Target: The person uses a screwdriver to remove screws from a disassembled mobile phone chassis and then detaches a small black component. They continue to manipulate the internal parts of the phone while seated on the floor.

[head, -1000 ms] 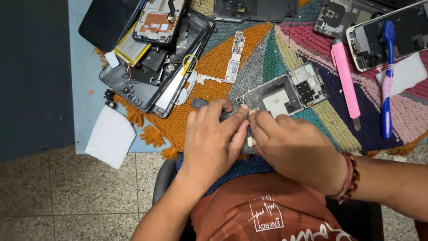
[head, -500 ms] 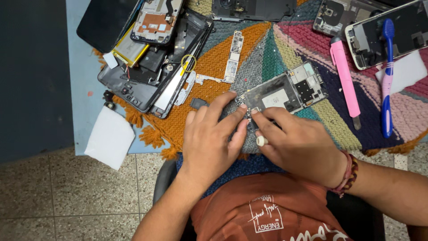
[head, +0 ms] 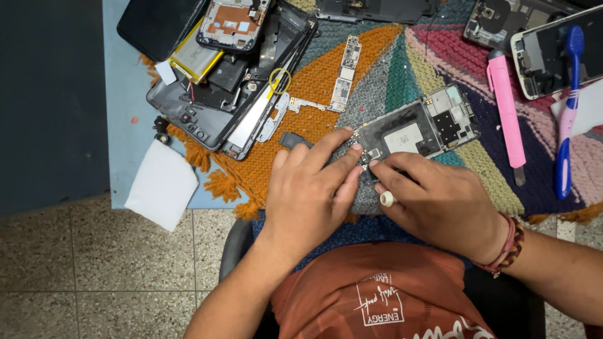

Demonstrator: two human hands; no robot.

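Pinching at the near end of the opened phone frame (head: 414, 132) on the woven mat (head: 314, 81), my left hand (head: 311, 194) steadies while right hand (head: 440, 201) fingers grip something tiny; prying next demands delicate pressure.

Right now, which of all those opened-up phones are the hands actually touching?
The opened phone frame lying on the grey patch of the knitted mat; both hands' fingers meet at its lower-left end. The others lie untouched farther up the table.

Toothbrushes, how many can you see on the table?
1. A blue and pink toothbrush lies at the right edge of the woven mat, its head resting on an opened phone, beside a pink knife. Others might be hidden outside the picture.
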